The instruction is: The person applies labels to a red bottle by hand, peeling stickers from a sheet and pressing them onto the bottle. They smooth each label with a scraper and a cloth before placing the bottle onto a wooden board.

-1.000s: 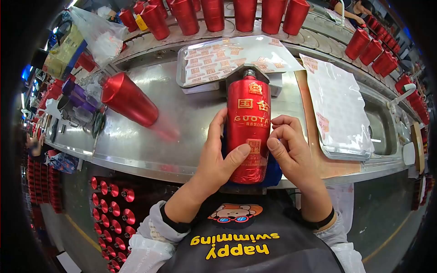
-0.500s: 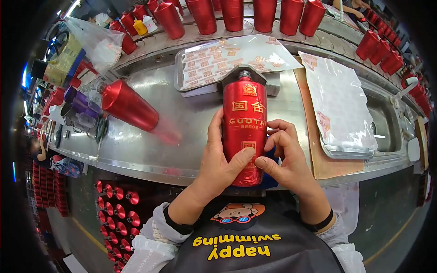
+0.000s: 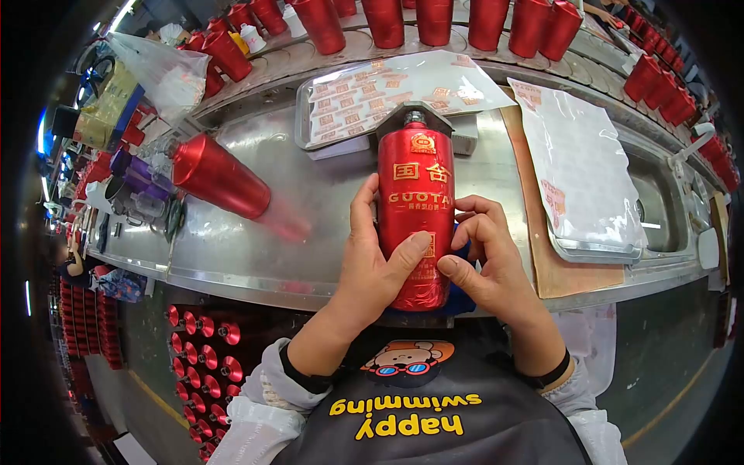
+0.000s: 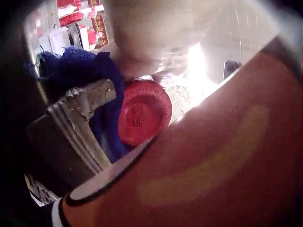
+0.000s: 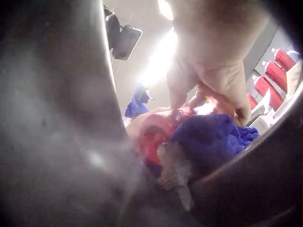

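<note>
A red bottle with gold characters lies lengthwise on the steel bench, its neck in a grey holder. My left hand grips its lower left side, thumb pressing a small label on the front. My right hand holds the right side with curled fingers, thumb by the same label. The left wrist view shows the bottle's round red base against a blue cloth. That blue cloth also fills the right wrist view under the bottle.
Another red bottle lies on its side at the left. Sheets of labels sit on a tray behind and on a second tray at right. Several red bottles line the conveyor beyond; more fill a crate below the bench.
Both thumbs slid down and together over the small label on the bottle's lower front. The bottle itself stayed in the holder.
</note>
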A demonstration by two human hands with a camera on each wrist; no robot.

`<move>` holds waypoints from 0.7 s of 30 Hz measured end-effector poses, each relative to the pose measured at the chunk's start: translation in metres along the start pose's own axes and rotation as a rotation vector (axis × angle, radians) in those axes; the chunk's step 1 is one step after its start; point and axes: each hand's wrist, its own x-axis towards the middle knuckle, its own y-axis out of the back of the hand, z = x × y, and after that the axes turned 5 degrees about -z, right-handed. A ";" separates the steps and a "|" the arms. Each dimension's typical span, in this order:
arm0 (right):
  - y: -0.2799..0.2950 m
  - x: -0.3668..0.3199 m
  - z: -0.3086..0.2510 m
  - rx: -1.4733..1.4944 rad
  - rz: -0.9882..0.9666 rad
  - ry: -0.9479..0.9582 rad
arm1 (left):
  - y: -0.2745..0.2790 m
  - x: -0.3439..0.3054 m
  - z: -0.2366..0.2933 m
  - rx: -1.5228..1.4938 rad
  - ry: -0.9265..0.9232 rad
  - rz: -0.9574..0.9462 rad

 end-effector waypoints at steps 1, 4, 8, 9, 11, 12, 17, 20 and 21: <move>0.000 0.000 0.000 0.002 0.000 -0.001 | -0.001 0.000 0.001 0.004 0.004 0.003; 0.000 0.000 -0.001 0.012 -0.001 -0.005 | -0.002 0.000 0.004 0.023 -0.002 0.006; -0.001 0.000 0.000 -0.004 0.010 0.005 | 0.005 -0.001 -0.003 -0.075 -0.030 -0.041; -0.001 0.000 -0.001 -0.016 0.022 0.011 | 0.008 -0.002 -0.003 -0.131 -0.033 -0.062; -0.003 0.001 -0.004 -0.048 0.048 0.017 | 0.008 -0.003 -0.001 -0.078 -0.076 -0.084; -0.005 0.003 -0.005 -0.065 0.065 0.017 | 0.008 -0.003 -0.001 -0.051 -0.096 -0.096; -0.012 0.007 -0.004 -0.088 0.118 0.002 | 0.006 -0.005 -0.003 0.017 -0.108 -0.090; -0.007 0.005 0.004 -0.031 0.100 0.002 | 0.010 -0.006 -0.007 -0.048 -0.105 -0.102; -0.007 0.002 0.004 0.001 0.177 0.031 | 0.012 -0.007 -0.008 -0.082 -0.100 -0.109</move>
